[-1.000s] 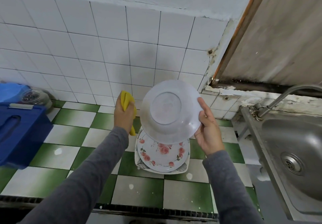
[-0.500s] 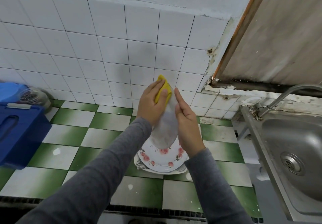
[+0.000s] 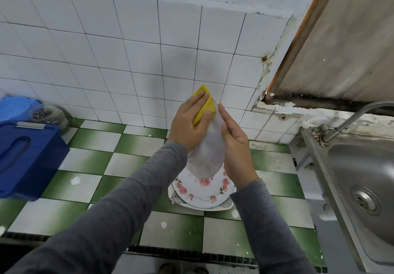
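- A bowl point(image 3: 207, 154) is held on edge in mid-air, between both hands, above a floral plate point(image 3: 202, 190) on the counter point(image 3: 136, 143).
- Its long axis is seen running from the near, low rim up to the far, high rim, which is pointed toward the tiled wall point(image 3: 128, 49); its two faces are turned left and right.
- Which face is the inside cannot be told from this angle.
- A yellow cloth point(image 3: 206, 106) is gripped by the left hand point(image 3: 188, 126), with fingers and thumb curled over it, and is pressed against the far left part of the bowl's rim.
- The right hand point(image 3: 235, 145) is laid flat along the bowl's right side, its fingers point(image 3: 223, 116) straight and close together, pointed away toward the wall.
- The floral plate is stacked on another dish, of which only the edge is shown.
- A steel sink point(image 3: 362, 167) with a tap point(image 3: 358, 113) is seen at the right, well apart from the hands.
- A blue box point(image 3: 27, 152) is set at the left, with a jar point(image 3: 49, 113) just beyond it by the wall.
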The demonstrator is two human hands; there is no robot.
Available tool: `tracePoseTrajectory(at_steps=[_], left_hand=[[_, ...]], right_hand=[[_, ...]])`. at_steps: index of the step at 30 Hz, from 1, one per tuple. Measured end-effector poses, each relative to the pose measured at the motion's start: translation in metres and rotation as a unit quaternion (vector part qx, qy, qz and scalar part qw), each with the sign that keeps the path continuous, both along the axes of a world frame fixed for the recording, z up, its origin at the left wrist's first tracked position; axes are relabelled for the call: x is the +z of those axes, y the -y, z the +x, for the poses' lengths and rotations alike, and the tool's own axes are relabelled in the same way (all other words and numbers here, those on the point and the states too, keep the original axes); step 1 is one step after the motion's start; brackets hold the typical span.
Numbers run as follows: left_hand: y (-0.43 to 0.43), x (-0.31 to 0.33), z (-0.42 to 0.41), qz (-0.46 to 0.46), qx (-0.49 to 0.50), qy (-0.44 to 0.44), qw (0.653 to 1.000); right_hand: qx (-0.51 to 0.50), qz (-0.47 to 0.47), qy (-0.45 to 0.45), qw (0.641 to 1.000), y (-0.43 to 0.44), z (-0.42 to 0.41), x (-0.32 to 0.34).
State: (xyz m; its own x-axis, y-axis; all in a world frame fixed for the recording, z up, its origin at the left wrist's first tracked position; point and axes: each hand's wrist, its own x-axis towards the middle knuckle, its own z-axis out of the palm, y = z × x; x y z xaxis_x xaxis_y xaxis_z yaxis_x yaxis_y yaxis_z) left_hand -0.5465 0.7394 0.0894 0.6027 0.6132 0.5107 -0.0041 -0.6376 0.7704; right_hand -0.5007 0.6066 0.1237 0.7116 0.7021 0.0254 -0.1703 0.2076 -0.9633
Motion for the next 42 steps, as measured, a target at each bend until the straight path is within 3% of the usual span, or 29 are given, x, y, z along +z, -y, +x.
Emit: tracePoseTrajectory(at_steps=[3,7,10,13,17,22,27,30,33,38,42], left_hand=[[-0.003,-0.005,-0.006,0.047,-0.029,-0.004,0.998],[-0.006,-0.002,-0.011,-0.128,0.012,0.008,0.992],[-0.019,-0.001,-0.014,-0.296,0.045,0.022,0.954],[-0.018,-0.008,-0.021,-0.344,0.047,0.043,0.937],[0.024,-0.023,-0.023,-0.268,0.053,0.111,0.956],[0.035,-0.046,-0.021,-0.024,0.053,0.08,0.995],[0.032,-0.029,-0.015,0.172,0.001,0.047,0.984],[0.025,-0.018,-0.009,0.228,-0.021,0.033,0.973],[0.016,-0.012,-0.009,0.222,-0.042,0.018,0.974],[0.006,0.002,-0.01,0.062,-0.033,-0.014,0.997],[-0.004,0.005,-0.014,-0.039,-0.016,0.003,0.999]], right_hand=[[0.002,-0.008,0.008,1.0,-0.001,0.0,0.003],[-0.013,0.013,-0.045,0.999,-0.002,-0.006,0.009],[-0.05,0.062,-0.086,0.993,0.0,-0.006,0.016],[-0.092,0.112,-0.109,0.983,0.001,-0.002,0.028],[-0.112,0.179,-0.165,0.963,-0.007,-0.003,0.035],[-0.118,0.206,-0.207,0.949,-0.016,-0.005,0.028],[-0.082,0.199,-0.235,0.948,-0.021,-0.016,0.023],[-0.063,0.171,-0.232,0.955,-0.019,-0.018,0.021],[-0.032,0.129,-0.21,0.969,-0.014,-0.014,0.018],[0.008,0.044,-0.099,0.994,-0.006,-0.015,0.017],[0.019,0.026,-0.1,0.994,0.005,-0.008,0.02]])
